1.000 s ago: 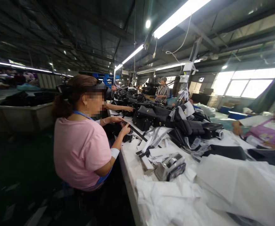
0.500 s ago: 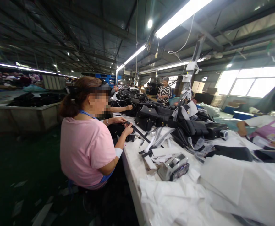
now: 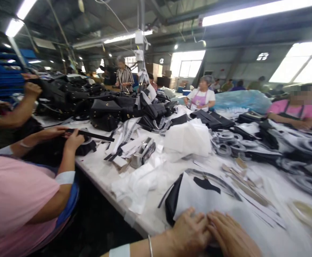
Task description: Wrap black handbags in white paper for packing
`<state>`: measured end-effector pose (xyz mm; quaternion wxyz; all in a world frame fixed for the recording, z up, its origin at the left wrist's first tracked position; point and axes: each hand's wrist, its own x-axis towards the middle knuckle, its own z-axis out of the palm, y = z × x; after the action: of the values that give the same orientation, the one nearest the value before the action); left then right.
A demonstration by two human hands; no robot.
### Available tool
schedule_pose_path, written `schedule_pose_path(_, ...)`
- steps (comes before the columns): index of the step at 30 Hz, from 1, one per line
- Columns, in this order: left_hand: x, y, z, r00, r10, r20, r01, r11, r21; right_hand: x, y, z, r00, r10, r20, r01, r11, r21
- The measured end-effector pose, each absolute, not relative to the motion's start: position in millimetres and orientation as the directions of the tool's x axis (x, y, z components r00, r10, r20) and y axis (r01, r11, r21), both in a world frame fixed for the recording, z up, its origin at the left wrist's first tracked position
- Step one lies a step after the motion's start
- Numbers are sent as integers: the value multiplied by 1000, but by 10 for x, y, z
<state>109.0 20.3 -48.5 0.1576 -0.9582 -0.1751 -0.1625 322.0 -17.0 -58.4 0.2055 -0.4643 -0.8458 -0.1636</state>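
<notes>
At the bottom of the head view, my left hand and my right hand meet side by side at the near end of a black handbag. Bent fingers of both hands close on it, though the gripped part is mostly hidden beneath them. A white sheet covers much of the bag. Its curved handle, in a greyish wrapping, lies on the far side. A bracelet and a white cuff show on my left wrist.
At left, a co-worker in pink holds a black strap. Across the white table lie a grey metallic device, white sheets, piled black bags and wrapped rings. More people sit beyond.
The view has swung right and down. My two hands and the handbag under them have come into sight, and the neighbouring co-worker has shifted to the left edge.
</notes>
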Motion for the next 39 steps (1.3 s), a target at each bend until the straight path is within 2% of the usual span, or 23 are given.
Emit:
schedule_pose_path(2, 1082, 225, -580, 831, 299, 469, 410, -900, -152, 3127, -150, -580, -453, 732, 509, 868, 492, 65)
schedule_pose_path(5, 1045, 199, -646, 816, 328, 475, 427, -897, -114, 3037, -129, -487, -440, 751, 493, 876, 479, 52)
schedule_pose_path(10, 987, 218, -496, 824, 325, 464, 418, -902, -110, 3054, -167, -274, -582, 614, 534, 799, 554, 233)
schedule_pose_path(13, 942, 318, -261, 871, 261, 417, 340, -932, -128, 3068, -187, -262, -600, 571, 561, 792, 520, 319)
schedule_pose_path(15, 899, 389, -113, 910, 215, 355, 264, -960, -93, 3068, -205, -329, -584, 570, 578, 809, 471, 352)
schedule_pose_path(17, 838, 434, -26, 939, 207, 275, 211, -977, 18, 3058, -234, -440, -568, 587, 576, 822, 432, 371)
schedule_pose_path(21, 677, 430, -48, 942, 288, 172, 228, -926, 301, 3004, -307, -696, -529, 635, 563, 849, 384, 364)
schedule_pose_path(24, 617, 416, -96, 930, 325, 171, 229, -878, 420, 2966, -336, -873, -442, 680, 585, 897, 319, 307)
schedule_pose_path(26, 660, 418, -88, 920, 366, 138, 270, -849, 455, 2966, -340, -982, -406, 714, 570, 914, 305, 269)
schedule_pose_path(28, 769, 415, -69, 913, 400, 85, 333, -848, 413, 2992, -336, -1076, -381, 757, 531, 925, 313, 217)
schedule_pose_path(31, 969, 378, -105, 893, 448, 42, 419, -863, 282, 3080, -313, -1131, -344, 844, 412, 937, 339, 90)
schedule_pose_path(36, 1132, 294, -392, 831, 534, 159, 501, -841, 206, 3276, -181, -902, -188, 979, 80, 938, 203, -282)
schedule_pose_path(38, 1175, 302, -557, 839, 515, 173, 494, -856, 153, 3311, -71, -783, -180, 981, 68, 903, 192, -385)
schedule_pose_path(39, 1210, 322, -650, 848, 502, 168, 486, -864, 128, 3311, -1, -738, -176, 976, 130, 889, 214, -405)
